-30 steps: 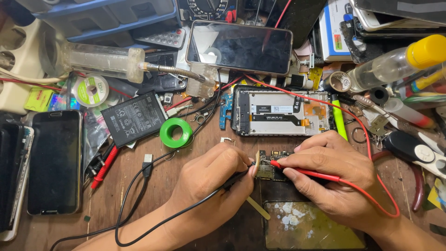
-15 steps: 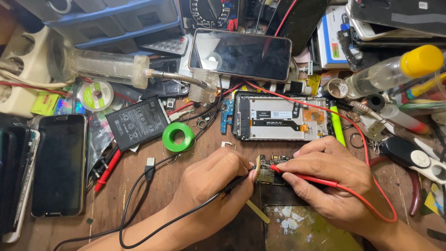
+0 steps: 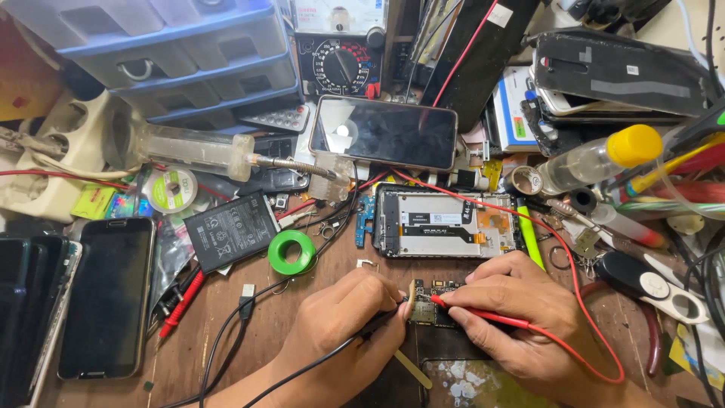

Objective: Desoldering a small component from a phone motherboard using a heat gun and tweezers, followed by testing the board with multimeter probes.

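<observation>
A small dark circuit board (image 3: 432, 301) lies on the wooden bench near the front edge. My left hand (image 3: 346, 325) grips a black test probe (image 3: 377, 323) whose tip touches the board's left side. My right hand (image 3: 513, 317) grips a red test probe (image 3: 483, 316), its tip on the board's upper middle. The red lead (image 3: 574, 264) loops up toward an analog multimeter (image 3: 338, 64) at the back. An opened phone frame (image 3: 447, 223) lies just beyond the board.
A phone with a dark screen (image 3: 384, 132) rests behind the frame. A green tape roll (image 3: 291, 251), a black battery (image 3: 230, 230), a dark phone (image 3: 107, 295) and blue drawers (image 3: 181, 53) fill the left. A yellow-capped bottle (image 3: 596, 159) and scissors (image 3: 657, 283) lie right.
The view has tilted slightly so things sit lower in the picture. Both hands keep their probes on the board, with hardly any shift.
</observation>
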